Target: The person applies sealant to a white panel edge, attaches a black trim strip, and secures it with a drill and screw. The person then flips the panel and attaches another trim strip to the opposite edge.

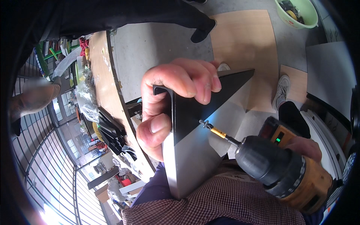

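Note:
My left hand [152, 105] wraps around the top edge of a board, its fingers curled over and its thumb pressed on the near side. Along that edge runs a black profile strip [187, 115] with a hooked end. Below it the board's pale grey face [194, 163] slants down to my lap. My right hand [306, 147], partly hidden, grips a yellow-and-black cordless drill [270, 163]. Its yellow-banded driver bit [218, 132] points at the black strip. A small screw [201, 122] sits at the bit's tip, against the strip, under a bluish light.
A long workbench [104, 64] on the left carries plastic wrap and black profiles [111, 126]. A person's dark-clad leg [168, 12] reaches across the top. Wooden sheets [242, 36] lie on the floor, and a green basin [309, 19] holds small items. White panels [320, 140] stand at right.

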`<state>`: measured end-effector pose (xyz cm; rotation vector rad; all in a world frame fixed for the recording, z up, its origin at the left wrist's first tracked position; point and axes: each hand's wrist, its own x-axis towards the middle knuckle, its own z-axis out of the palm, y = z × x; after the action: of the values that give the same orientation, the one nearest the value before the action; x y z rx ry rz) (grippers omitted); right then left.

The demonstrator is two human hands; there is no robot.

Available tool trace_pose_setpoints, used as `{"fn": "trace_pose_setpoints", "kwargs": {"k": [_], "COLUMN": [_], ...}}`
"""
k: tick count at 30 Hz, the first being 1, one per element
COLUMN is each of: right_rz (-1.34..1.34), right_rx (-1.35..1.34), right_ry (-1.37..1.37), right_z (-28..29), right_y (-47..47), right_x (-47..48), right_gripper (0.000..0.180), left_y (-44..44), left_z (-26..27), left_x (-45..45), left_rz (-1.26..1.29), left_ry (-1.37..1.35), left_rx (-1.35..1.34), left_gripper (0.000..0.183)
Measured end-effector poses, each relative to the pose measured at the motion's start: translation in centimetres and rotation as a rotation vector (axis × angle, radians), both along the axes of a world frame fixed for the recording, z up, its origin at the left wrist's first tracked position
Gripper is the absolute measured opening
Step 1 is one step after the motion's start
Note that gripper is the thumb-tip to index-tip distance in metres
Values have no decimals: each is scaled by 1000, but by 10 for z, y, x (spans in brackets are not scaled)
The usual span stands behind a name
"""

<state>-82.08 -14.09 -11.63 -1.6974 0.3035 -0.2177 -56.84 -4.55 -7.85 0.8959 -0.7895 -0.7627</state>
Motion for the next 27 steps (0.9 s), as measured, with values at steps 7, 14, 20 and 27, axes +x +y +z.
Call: {"fn": "trace_pose_setpoints", "kwargs": {"k": [7,14,20,27], "right_rz": [27,234,-3,-13], "right_rx": [87,324,-105,-261], "right_ry": [-16,53,-110,-39], "right_z": [-15,-28,-6,12], "right_y": [-8,-14,-10,-39], "right_x": [-11,-16,9,19], "right_gripper": [41,60,38,34], "left_y": [0,1,7,7], "left_z": [2,1,2,5], "left_x": [-3,-6,11,8], "left_rz": [8,65,-158,-100], "left_ry": [8,56,-97,-60], "left_rx": [10,4,48,75], "left_gripper": [38,39,34,36]}}
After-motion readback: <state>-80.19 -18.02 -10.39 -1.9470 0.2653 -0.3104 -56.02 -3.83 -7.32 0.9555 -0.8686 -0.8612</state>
